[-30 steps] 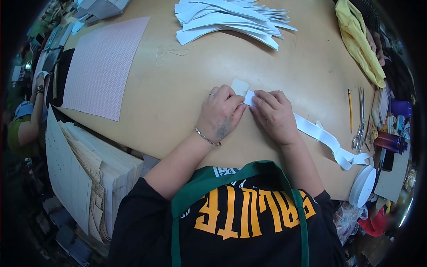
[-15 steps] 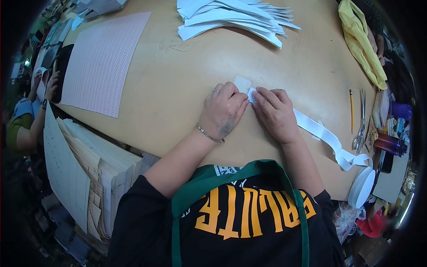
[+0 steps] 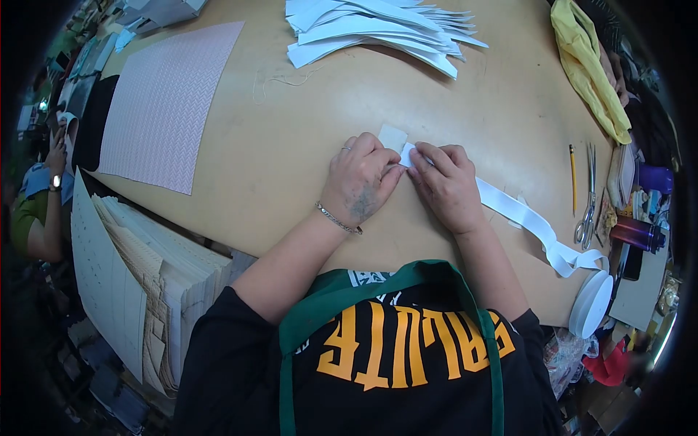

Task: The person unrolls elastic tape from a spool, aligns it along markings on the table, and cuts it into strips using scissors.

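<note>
My left hand is pinched closed at the lower edge of a small pale card piece on the table. Beside it, my right hand has its fingers pressed together on the end of a white ribbon. The ribbon's end shows between my fingertips, touching the card piece. From under my right hand the ribbon runs to a white roll at the table's right edge. My fingers partly hide where the ribbon and card meet.
White cut strips lie at the back, patterned pink sheet at left. Pencil, scissors and yellow cloth are at right. Stacked large sheets stand at lower left. A co-worker's arm shows far left.
Both my hands stay pinched at the ribbon and card, shifting only slightly. At the far left, the co-worker's arm has moved. The view has shifted a little.
</note>
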`<state>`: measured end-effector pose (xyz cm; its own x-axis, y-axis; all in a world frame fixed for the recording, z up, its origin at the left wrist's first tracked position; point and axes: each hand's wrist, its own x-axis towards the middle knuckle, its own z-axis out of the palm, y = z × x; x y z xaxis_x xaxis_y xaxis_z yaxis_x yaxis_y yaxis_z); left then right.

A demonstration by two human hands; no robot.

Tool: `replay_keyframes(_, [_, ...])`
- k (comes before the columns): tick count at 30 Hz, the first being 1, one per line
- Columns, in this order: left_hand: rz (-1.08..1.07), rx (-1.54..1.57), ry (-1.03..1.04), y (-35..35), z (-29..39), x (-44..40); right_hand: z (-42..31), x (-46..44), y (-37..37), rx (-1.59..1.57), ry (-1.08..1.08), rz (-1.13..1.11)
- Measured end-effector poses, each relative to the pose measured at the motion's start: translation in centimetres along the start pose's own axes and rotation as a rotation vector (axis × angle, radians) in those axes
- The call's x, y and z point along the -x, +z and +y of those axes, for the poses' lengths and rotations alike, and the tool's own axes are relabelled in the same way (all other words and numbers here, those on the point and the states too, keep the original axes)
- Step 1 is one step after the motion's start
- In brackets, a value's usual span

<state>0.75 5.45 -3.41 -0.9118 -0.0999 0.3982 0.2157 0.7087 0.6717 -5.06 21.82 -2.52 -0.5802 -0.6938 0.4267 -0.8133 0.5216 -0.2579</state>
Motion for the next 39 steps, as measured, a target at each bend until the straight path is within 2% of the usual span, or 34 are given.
replay_keyframes(10, [0.02, -0.008, 0.006, 0.0, 0.4, -0.3, 0.1, 0.0, 0.1, -0.021, -0.005, 0.012])
replay_keyframes(13, [-0.023, -0.125, 0.119, 0.1, 0.8, -0.3, 0.4, 0.2, 0.3, -0.049, 0.001, 0.026])
replay_keyframes(17, [-0.062, -0.143, 0.141, 0.2, 0.5, -0.3, 0.6, 0.5, 0.4, -0.101, 0.049, 0.042])
replay_keyframes(19, [-0.047, -0.144, 0.14, 0.2, 0.4, -0.3, 0.6, 0.6, 0.5, -0.132, 0.061, 0.047])
replay_keyframes(22, [-0.024, -0.003, -0.008, 0.6, 0.1, -0.1, 0.7, 0.7, 0.6, -0.122, 0.045, 0.071])
replay_keyframes(28, [-0.02, -0.117, 0.135, 0.3, 0.2, -0.1, 0.8, 0.8, 0.8, -0.102, -0.002, 0.106])
replay_keyframes(39, [-0.028, -0.027, 0.05, 0.3, 0.1, -0.2, 0.7, 0.9, 0.8, -0.067, -0.017, 0.089])
